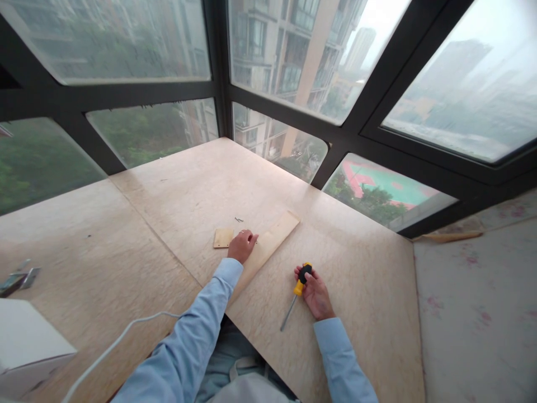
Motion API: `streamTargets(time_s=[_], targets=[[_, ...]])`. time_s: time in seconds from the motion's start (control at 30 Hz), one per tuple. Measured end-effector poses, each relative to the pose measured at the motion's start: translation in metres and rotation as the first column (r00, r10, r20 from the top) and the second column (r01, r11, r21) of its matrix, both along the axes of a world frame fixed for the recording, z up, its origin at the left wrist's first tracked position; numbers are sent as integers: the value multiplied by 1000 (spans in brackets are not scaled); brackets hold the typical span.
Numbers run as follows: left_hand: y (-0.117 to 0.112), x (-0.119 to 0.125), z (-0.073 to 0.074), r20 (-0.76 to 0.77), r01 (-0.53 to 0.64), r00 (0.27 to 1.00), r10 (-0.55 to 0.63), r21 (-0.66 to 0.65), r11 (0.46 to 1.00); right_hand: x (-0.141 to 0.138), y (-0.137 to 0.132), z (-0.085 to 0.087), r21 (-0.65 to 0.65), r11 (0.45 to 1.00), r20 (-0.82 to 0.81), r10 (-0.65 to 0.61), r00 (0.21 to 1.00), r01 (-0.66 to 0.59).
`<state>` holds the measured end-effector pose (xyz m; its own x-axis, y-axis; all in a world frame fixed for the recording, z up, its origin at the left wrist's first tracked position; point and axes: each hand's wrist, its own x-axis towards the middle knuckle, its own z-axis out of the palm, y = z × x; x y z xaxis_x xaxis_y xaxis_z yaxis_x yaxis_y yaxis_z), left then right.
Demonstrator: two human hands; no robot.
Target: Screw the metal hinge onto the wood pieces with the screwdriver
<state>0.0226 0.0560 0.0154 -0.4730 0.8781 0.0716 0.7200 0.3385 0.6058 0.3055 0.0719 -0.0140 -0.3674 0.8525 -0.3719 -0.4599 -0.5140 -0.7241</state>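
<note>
My right hand is wrapped around the black and yellow handle of a screwdriver, whose metal shaft slants down toward me over the tabletop. On the long, narrow wooden board, my left hand rests with its fingers curled closed; what they hold, if anything, I cannot make out. Beside that hand lies a small square wooden piece, with small dark holes along its near edge. A few screws lie just beyond it on the table.
The pale tabletop fills the window corner, with a seam running across it. A white box stands at the near left, small packets behind it. A white cable runs under my left forearm. A papered wall borders the right.
</note>
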Motion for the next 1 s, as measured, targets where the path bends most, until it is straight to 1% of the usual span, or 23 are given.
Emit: streamTargets(time_s=[0.07, 0.1, 0.13, 0.17, 0.2, 0.23, 0.27, 0.3, 0.33, 0.37, 0.4, 0.43, 0.47, 0.5, 0.57, 0.63, 0.67, 0.73, 0.77, 0.8, 0.87, 0.93, 1.0], targets=[[-3, -5, -4, 218, -96, 974, 69, 115, 989, 0, -1, -1, -5, 1000, -8, -22, 1000, 22], [-4, -7, -5, 364, -166, 926, 101, 152, 974, 0, -1, -1, -6, 1000, -10, -30, 999, 30], [-6, -10, -7, 522, -247, 844, 126, 169, 954, 0, -2, -2, -4, 999, -8, -35, 999, 35], [-8, -13, -8, 670, -326, 729, 136, 166, 931, 1, -2, -2, -1, 999, -6, -39, 999, 39], [-11, -17, -8, 793, -395, 596, 128, 150, 906, 1, -2, -3, 4, 999, -4, -43, 999, 43], [-13, -20, -8, 880, -447, 463, 104, 130, 885, 1, -2, -3, 8, 999, -2, -44, 999, 45], [-16, -24, -8, 935, -486, 348, 74, 112, 867, 1, -2, -4, 12, 999, -2, -46, 999, 46], [-19, -28, -7, 964, -512, 262, 46, 99, 854, 2, -2, -4, 12, 999, -3, -46, 999, 46], [-22, -31, -7, 978, -529, 209, 28, 89, 844, 2, -2, -4, 10, 999, -6, -45, 999, 45], [-25, -34, -6, 982, -540, 187, 20, 86, 837, 2, -2, -4, 6, 999, -11, -45, 999, 45], [-27, -38, -6, 981, -545, 193, 19, 91, 834, 2, -2, -5, 1, 999, -17, -46, 999, 46], [-28, -41, -6, 975, -545, 220, 27, 100, 832, 2, -2, -5, -3, 999, -22, -49, 999, 49], [-29, -44, -6, 963, -543, 264, 47, 109, 833, 3, -2, -6, -3, 999, -29, -52, 998, 52], [-30, -48, -6, 943, -540, 324, 80, 115, 834, 3, -2, -6, -2, 998, -33, -56, 998, 56], [-29, -55, -5, 859, -534, 479, 183, 119, 837, 3, -3, -7, 7, 998, -35, -64, 997, 64], [-28, -64, -4, 704, -519, 644, 299, 116, 847, 4, -3, -8, 15, 998, -30, -67, 997, 67], [-27, -68, -4, 603, -497, 722, 339, 110, 861, 4, -3, -8, 16, 998, -28, -66, 997, 67], [-25, -75, -1, 375, -421, 852, 366, 75, 904, 4, -3, -8, 14, 998, -29, -64, 997, 65], [-24, -77, 1, 262, -374, 899, 351, 42, 926, 4, -3, -8, 14, 998, -32, -63, 998, 63], [-23, -79, 3, 158, -326, 934, 321, 6, 945, 4, -3, -8, 15, 998, -35, -62, 997, 62], [-21, -78, 6, 8, -239, 971, 240, -64, 969, 4, -3, -8, 18, 998, -36, -63, 997, 64], [-19, -74, 9, -66, -168, 985, 161, -127, 978, 3, -3, -7, 21, 998, -31, -65, 997, 66], [-16, -69, 12, -102, -127, 989, 110, -177, 976, 3, -3, -7, 21, 998, -29, -66, 997, 67]])
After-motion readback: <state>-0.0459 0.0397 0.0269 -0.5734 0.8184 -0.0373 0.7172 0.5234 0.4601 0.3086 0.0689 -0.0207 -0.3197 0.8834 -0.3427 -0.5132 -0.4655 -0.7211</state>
